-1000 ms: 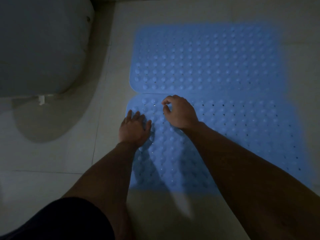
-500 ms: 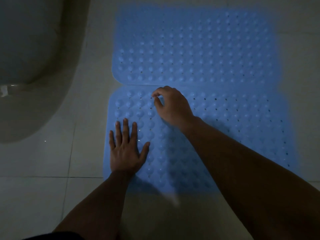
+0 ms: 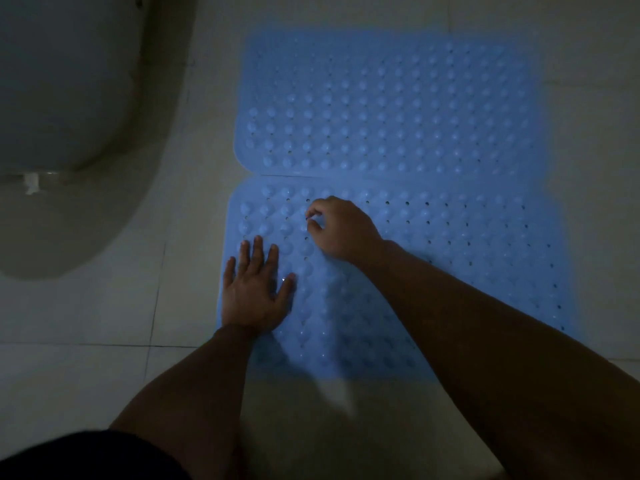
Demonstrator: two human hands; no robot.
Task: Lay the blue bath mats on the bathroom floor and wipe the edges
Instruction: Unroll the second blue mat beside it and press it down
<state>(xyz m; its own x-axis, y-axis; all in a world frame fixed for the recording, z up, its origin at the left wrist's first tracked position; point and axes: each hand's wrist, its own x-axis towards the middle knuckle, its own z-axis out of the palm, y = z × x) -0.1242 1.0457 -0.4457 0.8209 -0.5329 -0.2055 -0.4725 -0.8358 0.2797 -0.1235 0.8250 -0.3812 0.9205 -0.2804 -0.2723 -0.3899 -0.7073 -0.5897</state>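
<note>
Now both hands are working on the near blue mat, flat on the bathroom floor.
Left hand (image 3: 254, 292) is pressing down at the near mat's (image 3: 450, 271) 9 o'clock edge, fingers spread; right hand (image 3: 341, 228) is curling, thumb and forefinger pinching a bump. Far mat (image 3: 398, 109) is lying at 12 o'clock, edges touching. Toilet (image 3: 69, 116) is sitting at 10 o'clock on the tiled floor (image 3: 86, 375).

Dim, bluish cast; soft focus throughout; dark corners; wide-angle bending at edges
</note>
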